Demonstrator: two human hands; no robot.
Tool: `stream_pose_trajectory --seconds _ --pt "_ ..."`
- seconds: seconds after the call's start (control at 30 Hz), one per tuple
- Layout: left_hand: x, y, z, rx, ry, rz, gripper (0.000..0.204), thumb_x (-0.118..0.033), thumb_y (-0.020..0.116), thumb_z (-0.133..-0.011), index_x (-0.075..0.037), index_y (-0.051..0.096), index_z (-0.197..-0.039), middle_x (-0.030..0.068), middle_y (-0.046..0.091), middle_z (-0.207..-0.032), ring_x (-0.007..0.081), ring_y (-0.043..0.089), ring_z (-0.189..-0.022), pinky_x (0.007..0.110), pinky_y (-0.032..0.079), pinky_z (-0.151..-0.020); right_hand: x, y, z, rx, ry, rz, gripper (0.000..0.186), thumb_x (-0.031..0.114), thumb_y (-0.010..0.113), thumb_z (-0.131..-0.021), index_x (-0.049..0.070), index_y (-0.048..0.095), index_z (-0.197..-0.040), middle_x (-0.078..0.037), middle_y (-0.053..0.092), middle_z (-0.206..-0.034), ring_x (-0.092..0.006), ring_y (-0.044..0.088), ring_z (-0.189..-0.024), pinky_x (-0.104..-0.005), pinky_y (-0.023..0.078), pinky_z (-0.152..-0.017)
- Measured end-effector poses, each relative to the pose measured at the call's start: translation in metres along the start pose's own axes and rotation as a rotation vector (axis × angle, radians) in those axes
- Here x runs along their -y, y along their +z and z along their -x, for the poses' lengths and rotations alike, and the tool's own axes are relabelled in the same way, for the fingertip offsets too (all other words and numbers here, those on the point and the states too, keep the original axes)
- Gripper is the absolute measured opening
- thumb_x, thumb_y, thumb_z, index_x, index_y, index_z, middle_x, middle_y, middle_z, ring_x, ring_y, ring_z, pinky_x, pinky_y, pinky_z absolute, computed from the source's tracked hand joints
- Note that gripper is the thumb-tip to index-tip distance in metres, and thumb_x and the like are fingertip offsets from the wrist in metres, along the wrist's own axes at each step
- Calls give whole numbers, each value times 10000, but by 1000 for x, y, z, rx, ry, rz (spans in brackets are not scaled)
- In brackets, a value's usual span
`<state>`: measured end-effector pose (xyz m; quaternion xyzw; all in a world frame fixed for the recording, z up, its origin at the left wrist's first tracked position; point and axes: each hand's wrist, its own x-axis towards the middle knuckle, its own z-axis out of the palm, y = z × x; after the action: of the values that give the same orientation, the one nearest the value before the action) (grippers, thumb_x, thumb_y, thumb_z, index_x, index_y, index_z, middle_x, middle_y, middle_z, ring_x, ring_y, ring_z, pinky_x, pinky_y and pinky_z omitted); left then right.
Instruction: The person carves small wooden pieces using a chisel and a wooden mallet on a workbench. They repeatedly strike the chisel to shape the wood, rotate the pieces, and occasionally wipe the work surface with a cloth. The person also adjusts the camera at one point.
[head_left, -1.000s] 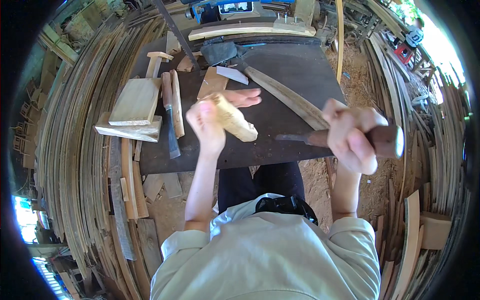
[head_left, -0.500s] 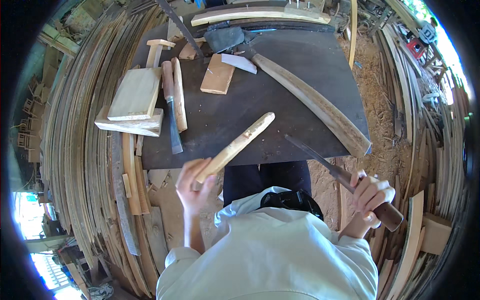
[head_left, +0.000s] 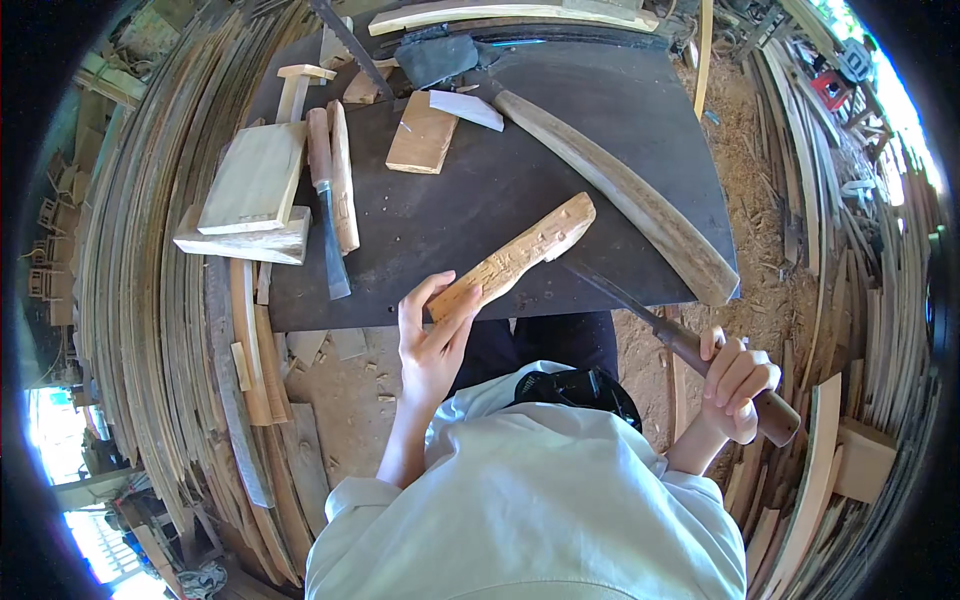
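My left hand point(head_left: 432, 335) grips the near end of a short carved piece of wood point(head_left: 520, 254), its pale, nicked face turned up and its far end over the dark table point(head_left: 450, 225). My right hand point(head_left: 738, 383) is wrapped round the brown wooden handle of a long, narrow-bladed knife point(head_left: 684, 344). The blade slants up and left, its tip close to the underside of the wood's far half; whether they touch I cannot tell. A second knife point(head_left: 328, 200) with a wooden handle and wide blade lies on the table's left, beside a slim wood strip point(head_left: 343, 180).
Flat boards point(head_left: 255, 178) are stacked at the table's left edge. A small brown block point(head_left: 423, 134), a dark cloth point(head_left: 437, 60) and a saw blade point(head_left: 350, 42) lie farther back. A long curved timber point(head_left: 620, 200) crosses the right side. Long planks point(head_left: 150, 270) line the floor.
My left hand has moved right and up, turning the piece of wood so its broad face shows and bringing it over the knife tip. The right hand has shifted slightly left.
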<state>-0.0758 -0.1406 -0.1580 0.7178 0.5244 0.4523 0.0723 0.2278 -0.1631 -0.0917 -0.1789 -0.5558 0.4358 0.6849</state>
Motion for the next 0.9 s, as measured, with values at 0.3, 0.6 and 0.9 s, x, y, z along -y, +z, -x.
stream_pose_trajectory --seconds 0.3,0.6,0.9 --pt "-4 11 5 -49 -61 82 487 -16 772 -680 -65 618 -1139 119 537 -1104 232 569 -936 327 492 -784 0 4 0 -11 -26 -5 303 198 633 -786 138 441 -559 29 460 -522 -103 428 -482 -314 293 -625" --pt "-6 13 10 -153 -33 45 527 -29 793 -659 -58 590 -1145 119 559 -1016 243 550 -908 332 464 -776 1 -1 3 8 12 -217 279 186 645 -800 103 481 -589 -15 526 -557 -142 505 -496 -334 338 -596" --pt "13 -8 -16 -73 -41 83 499 -10 772 -661 -67 603 -1128 114 576 -1084 248 565 -989 348 468 -841 9 -12 -19 -375 -222 -232 270 224 567 -838 143 426 -622 6 506 -667 -122 432 -640 -306 297 -715"
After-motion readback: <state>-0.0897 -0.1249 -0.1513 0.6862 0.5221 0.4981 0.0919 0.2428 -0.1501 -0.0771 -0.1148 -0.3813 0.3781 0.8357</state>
